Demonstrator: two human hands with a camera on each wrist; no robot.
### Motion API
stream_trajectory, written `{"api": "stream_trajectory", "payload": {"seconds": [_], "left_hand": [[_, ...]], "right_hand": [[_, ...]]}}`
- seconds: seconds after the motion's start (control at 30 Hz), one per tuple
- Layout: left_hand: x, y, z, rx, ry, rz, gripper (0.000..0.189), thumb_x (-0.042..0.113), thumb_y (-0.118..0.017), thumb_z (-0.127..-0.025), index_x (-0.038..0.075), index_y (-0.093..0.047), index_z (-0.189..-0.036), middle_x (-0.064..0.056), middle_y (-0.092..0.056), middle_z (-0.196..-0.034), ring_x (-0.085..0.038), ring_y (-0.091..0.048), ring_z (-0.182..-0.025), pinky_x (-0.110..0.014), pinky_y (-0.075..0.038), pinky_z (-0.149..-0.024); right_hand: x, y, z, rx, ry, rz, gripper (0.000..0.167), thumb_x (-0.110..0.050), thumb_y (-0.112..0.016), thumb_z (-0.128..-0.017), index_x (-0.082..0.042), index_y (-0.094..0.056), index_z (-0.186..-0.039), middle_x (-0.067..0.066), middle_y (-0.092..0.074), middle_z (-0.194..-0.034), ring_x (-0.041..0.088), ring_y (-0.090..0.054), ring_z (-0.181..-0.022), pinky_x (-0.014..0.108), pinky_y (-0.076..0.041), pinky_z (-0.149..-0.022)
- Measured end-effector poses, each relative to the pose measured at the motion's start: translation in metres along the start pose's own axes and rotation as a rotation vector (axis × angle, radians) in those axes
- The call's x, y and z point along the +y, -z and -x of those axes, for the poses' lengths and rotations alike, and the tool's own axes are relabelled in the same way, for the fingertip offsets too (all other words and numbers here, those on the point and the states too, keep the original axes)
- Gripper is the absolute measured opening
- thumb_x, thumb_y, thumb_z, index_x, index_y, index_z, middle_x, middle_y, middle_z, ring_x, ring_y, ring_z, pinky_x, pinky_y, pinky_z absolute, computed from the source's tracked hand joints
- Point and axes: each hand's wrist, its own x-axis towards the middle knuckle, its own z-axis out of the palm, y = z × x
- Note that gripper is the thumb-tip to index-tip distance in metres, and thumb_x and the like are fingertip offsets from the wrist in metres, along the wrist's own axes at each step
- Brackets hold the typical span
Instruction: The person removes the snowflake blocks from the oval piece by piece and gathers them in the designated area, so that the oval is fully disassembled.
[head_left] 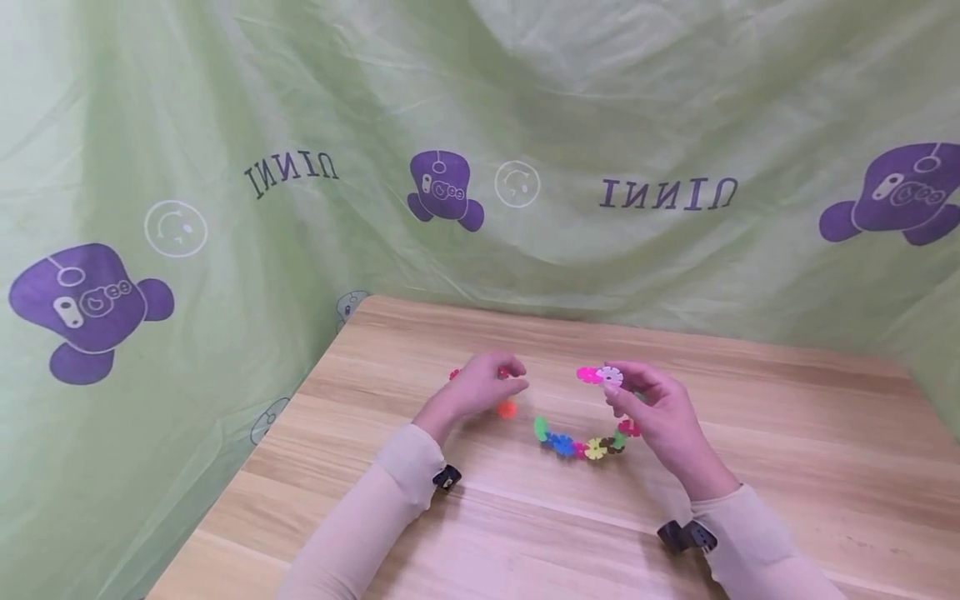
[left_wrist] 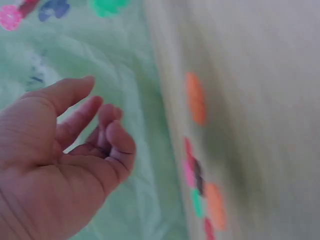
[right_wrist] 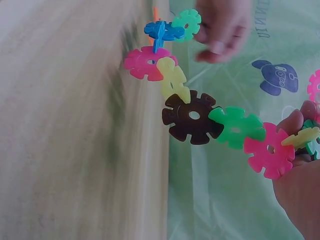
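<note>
1. The left hand (head_left: 483, 387) hung above the table (head_left: 525, 517), its fingers loosely bent, thumb and fingertips apart; it held nothing.
2. The right hand (head_left: 667, 412) pinched the chain (head_left: 595, 448) between thumb and fingers. It hid some links, so exactly which ones it pressed could not be told.
3. The chain lay mostly between the hands. It had no single straight axis: from the right hand it bowed toward the person, then ran left to the green disc (head_left: 541, 429) at its end.
4. That end was nearer the left hand, on the person's side of its fingertips, without touching them.
5. The white disc (head_left: 610, 375) and pink disc (head_left: 588, 375) jutted left from the right fingertips, pointing at the left hand across a clear gap. The right hand hid how they joined the rest.
6. The orange disc (head_left: 507, 409) lay apart from the left fingers, between that hand and the table, with loose pieces (left_wrist: 216, 206) near it.
7. The relation that counted, I judged, was left hand to orange disc: the left was plainly nearer, the right being beyond the chain.
</note>
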Motion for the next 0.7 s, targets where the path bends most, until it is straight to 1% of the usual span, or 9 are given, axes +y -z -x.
{"api": "stream_trajectory", "payload": {"seconds": [0.1, 0.17, 0.23, 0.33, 0.4, 0.47, 0.6, 0.7], "left_hand": [[0.02, -0.002, 0.002, 0.047, -0.092, 0.071, 0.034, 0.032, -0.064, -0.096, 0.01, -0.066, -0.121, 0.004, -0.065, -0.106, -0.013, -0.06, -0.084, -0.029, -0.053, -0.069], [0.035, -0.003, 0.004, 0.069, -0.158, 0.119, 0.036, 0.033, -0.062, -0.097, 0.01, -0.063, -0.125, 0.004, -0.065, -0.106, -0.013, -0.061, -0.08, -0.029, -0.053, -0.066], [0.049, -0.005, 0.007, 0.077, -0.216, 0.151, 0.04, 0.035, -0.059, -0.099, 0.011, -0.059, -0.131, 0.004, -0.064, -0.106, -0.012, -0.063, -0.079, -0.028, -0.054, -0.065], [0.065, -0.008, 0.01, 0.058, -0.277, 0.168, 0.043, 0.038, -0.057, -0.1, 0.012, -0.056, -0.134, 0.005, -0.063, -0.106, -0.01, -0.064, -0.08, -0.027, -0.054, -0.067], [0.072, -0.009, 0.011, 0.035, -0.295, 0.165, 0.044, 0.039, -0.058, -0.099, 0.013, -0.055, -0.134, 0.007, -0.063, -0.106, -0.008, -0.063, -0.082, -0.026, -0.055, -0.068], [0.077, -0.01, 0.013, 0.02, -0.296, 0.16, 0.043, 0.039, -0.059, -0.099, 0.014, -0.056, -0.133, 0.008, -0.063, -0.106, -0.007, -0.062, -0.083, -0.026, -0.054, -0.071], [0.081, -0.011, 0.015, 0.01, -0.282, 0.157, 0.041, 0.038, -0.062, -0.097, 0.016, -0.058, -0.131, 0.009, -0.063, -0.106, -0.008, -0.062, -0.085, -0.026, -0.054, -0.073], [0.083, -0.014, 0.015, -0.008, -0.285, 0.19, 0.04, 0.036, -0.063, -0.097, 0.016, -0.058, -0.131, 0.008, -0.063, -0.105, -0.011, -0.064, -0.085, -0.027, -0.055, -0.072]], "right_hand": [[0.0, -0.001, 0.001, -0.009, 0.0, -0.003, 0.038, -0.013, -0.067, -0.095, 0.001, -0.058, -0.129, 0.009, -0.064, -0.098, 0.024, -0.061, -0.075, 0.031, -0.056, -0.058], [0.0, 0.0, 0.002, -0.011, -0.001, 0.005, 0.038, -0.014, -0.067, -0.095, 0.0, -0.059, -0.129, 0.01, -0.064, -0.098, 0.024, -0.062, -0.075, 0.031, -0.057, -0.059], [0.0, 0.0, 0.003, -0.01, -0.001, 0.019, 0.039, -0.015, -0.067, -0.095, 0.0, -0.058, -0.13, 0.01, -0.064, -0.099, 0.024, -0.062, -0.076, 0.031, -0.057, -0.06], [-0.003, 0.001, 0.003, -0.01, -0.002, 0.021, 0.039, -0.017, -0.067, -0.095, -0.002, -0.058, -0.13, 0.013, -0.064, -0.1, 0.024, -0.061, -0.076, 0.032, -0.057, -0.06], [-0.005, 0.002, 0.004, -0.012, -0.003, 0.013, 0.039, -0.017, -0.067, -0.095, -0.003, -0.058, -0.13, 0.014, -0.064, -0.1, 0.024, -0.061, -0.076, 0.032, -0.057, -0.059], [-0.007, 0.002, 0.003, -0.017, 0.001, 0.001, 0.038, -0.016, -0.067, -0.095, -0.004, -0.059, -0.13, 0.013, -0.064, -0.102, 0.023, -0.061, -0.077, 0.032, -0.057, -0.061], [-0.008, 0.001, 0.002, -0.025, 0.01, -0.004, 0.037, -0.015, -0.068, -0.094, -0.005, -0.06, -0.129, 0.013, -0.066, -0.106, 0.023, -0.062, -0.079, 0.032, -0.057, -0.065], [-0.009, 0.001, 0.004, -0.012, 0.01, 0.0, 0.037, -0.015, -0.069, -0.093, -0.005, -0.06, -0.128, 0.015, -0.066, -0.107, 0.026, -0.062, -0.08, 0.032, -0.057, -0.067]]}}
